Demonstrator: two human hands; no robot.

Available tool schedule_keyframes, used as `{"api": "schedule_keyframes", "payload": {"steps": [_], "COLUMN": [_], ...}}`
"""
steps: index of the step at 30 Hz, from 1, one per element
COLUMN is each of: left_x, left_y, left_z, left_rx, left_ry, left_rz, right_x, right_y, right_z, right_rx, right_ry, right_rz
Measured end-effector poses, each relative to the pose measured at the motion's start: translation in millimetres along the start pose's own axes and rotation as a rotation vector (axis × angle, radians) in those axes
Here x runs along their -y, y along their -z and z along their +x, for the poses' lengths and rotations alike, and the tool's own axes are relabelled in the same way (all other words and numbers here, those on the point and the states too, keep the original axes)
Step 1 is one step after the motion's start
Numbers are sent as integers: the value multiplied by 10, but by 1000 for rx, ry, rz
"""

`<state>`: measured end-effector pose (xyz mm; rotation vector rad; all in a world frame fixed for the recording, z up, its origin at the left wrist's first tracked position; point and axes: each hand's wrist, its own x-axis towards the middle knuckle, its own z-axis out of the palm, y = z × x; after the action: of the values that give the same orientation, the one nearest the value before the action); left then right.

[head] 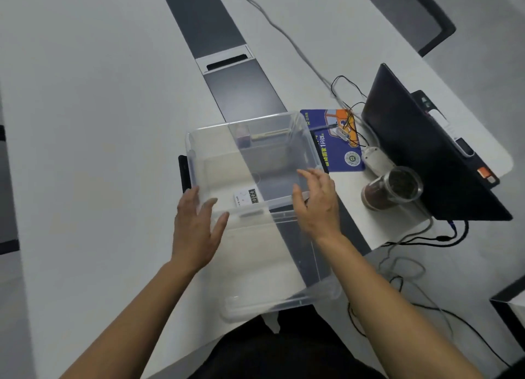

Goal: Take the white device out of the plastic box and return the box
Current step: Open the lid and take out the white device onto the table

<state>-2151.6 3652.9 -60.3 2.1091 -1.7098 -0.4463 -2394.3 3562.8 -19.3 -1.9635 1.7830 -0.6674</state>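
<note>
A clear plastic box (196, 151) stands open on the white table in front of me. The white device (243, 198), small with a dark display, lies on the box's floor by the near wall. My left hand (196, 230) hovers at the near left corner with its fingers spread and nothing in it. My right hand (319, 205) is at the near right corner, fingers also apart and empty. I cannot tell whether either hand touches the box wall. A clear lid-like piece (284, 279) lies between the box and the table's near edge.
A black flat object (184, 174) sits against the box's left side. To the right are a blue mouse pad (335, 142), a white adapter (375, 158), a jar (395, 189) of dark contents, a dark laptop (420, 151) and loose cables (349, 103).
</note>
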Motion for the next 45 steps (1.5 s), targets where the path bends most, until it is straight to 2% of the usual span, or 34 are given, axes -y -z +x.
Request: {"api": "schedule_keyframes", "payload": {"steps": [3, 6, 8, 14, 17, 21, 25, 28, 31, 33, 35, 38, 40, 42, 45], "left_x": [28, 20, -7, -41, -38, -47, -77, -148, -182, -249, -394, -712, -870, -966, -1055], "left_y": [-111, -163, -152, -118, -112, -97, -41, 42, 140, 233, 355, 618, 761, 816, 778], "left_z": [-20, -33, -36, -26, -12, -11, -14, -7, -8, -5, 4, 10, -6, -86, -265], "left_rx": [35, -2, 3, 35, 26, 26, 47, 125, 153, 95, -7, -87, -36, 30, -32], "left_ry": [11, 17, 31, 63, 51, 38, 46, 89, 124, 180, 338, 684, 838, 840, 787], "left_rz": [-29, -20, -16, 0, 23, 60, 89, 77, 10, -95, -268, -731, -1057, -1217, -1189], "right_x": [110, 215, 253, 263, 257, 274, 257, 210, 230, 289, 361, 470, 531, 560, 537], "right_y": [-192, -428, -604, -1041, -1107, -1053, -924, -777, -541, -356, -164, 83, 185, 228, 233], "right_z": [365, 694, 864, 1020, 1009, 1033, 1028, 957, 900, 818, 663, 293, 44, -153, -352], "right_rx": [213, 577, 737, 952, 1006, 992, 947, 938, 802, 655, 523, 379, 343, 338, 370], "right_ry": [177, 145, 144, 127, 133, 155, 110, 62, 83, 106, 154, 276, 327, 358, 314], "right_rz": [-9, -52, -135, -283, -322, -370, -268, -198, -131, -31, 112, 341, 453, 491, 542]}}
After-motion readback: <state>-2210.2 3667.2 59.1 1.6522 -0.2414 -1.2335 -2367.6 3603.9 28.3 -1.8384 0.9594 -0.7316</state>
